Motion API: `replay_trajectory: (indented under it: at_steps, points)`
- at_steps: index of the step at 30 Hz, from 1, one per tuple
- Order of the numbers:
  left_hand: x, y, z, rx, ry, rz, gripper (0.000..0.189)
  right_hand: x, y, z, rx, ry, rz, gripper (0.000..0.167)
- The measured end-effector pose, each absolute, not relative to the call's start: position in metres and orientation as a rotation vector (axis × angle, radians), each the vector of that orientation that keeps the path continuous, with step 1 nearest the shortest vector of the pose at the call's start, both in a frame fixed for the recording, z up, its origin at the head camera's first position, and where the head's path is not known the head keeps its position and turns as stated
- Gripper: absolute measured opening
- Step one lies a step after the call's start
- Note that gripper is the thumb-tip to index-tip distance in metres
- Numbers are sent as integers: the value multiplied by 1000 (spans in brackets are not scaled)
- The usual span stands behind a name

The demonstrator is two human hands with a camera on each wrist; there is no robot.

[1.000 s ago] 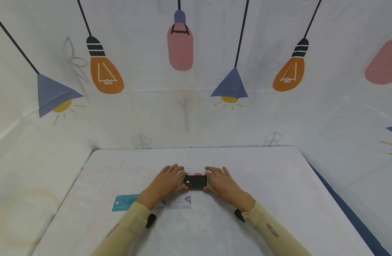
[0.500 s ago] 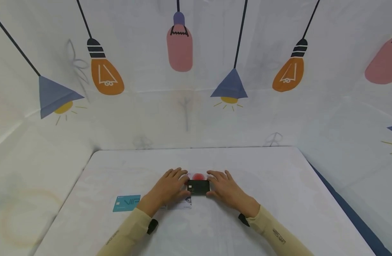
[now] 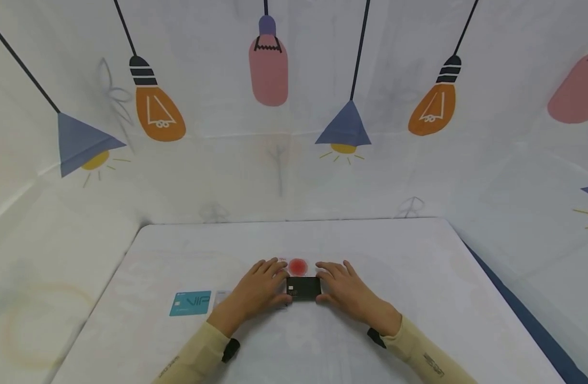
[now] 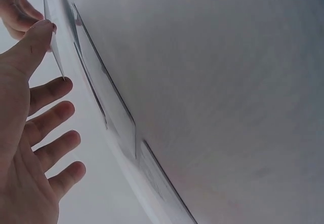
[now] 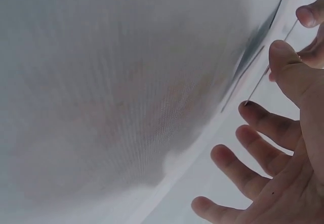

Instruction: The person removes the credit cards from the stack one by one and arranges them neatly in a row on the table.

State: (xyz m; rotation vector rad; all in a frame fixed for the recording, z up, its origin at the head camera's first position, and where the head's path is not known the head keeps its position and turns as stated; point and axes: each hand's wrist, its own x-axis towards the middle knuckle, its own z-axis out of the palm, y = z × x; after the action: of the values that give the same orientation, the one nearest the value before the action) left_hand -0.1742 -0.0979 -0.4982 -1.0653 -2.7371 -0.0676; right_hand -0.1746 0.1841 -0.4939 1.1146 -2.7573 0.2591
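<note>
Bare left hand point(image 3: 257, 288) and right hand point(image 3: 347, 292) pinch opposite short edges of a thin, rectangular black card point(image 3: 303, 288) between thumb and forefinger, the remaining fingers loosely spread. It sits at three o'clock from the left hand and nine o'clock from the right, raised above a smooth white tabletop point(image 3: 323, 346). Toward the card's twelve o'clock is a round red patch point(image 3: 298, 266); a flat, rectangular teal VIP card point(image 3: 190, 303) lies at the left hand's nine o'clock.

The black card point(image 3: 303, 288) and the teal card point(image 3: 190, 303) look like smooth plastic, while the white tabletop point(image 3: 419, 277) looks smooth and mostly matt, the wall covering point(image 3: 217, 176) faintly creased, and the tan sleeves point(image 3: 195, 352) like matt cloth.
</note>
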Motion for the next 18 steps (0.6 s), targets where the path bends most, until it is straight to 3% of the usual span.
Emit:
replay_trajectory:
  at_steps: [18]
  points:
    - [-161, -88, -494, -1060, -2797, -62, 59, -164, 188, -495, 1151, -2751, 200, 54]
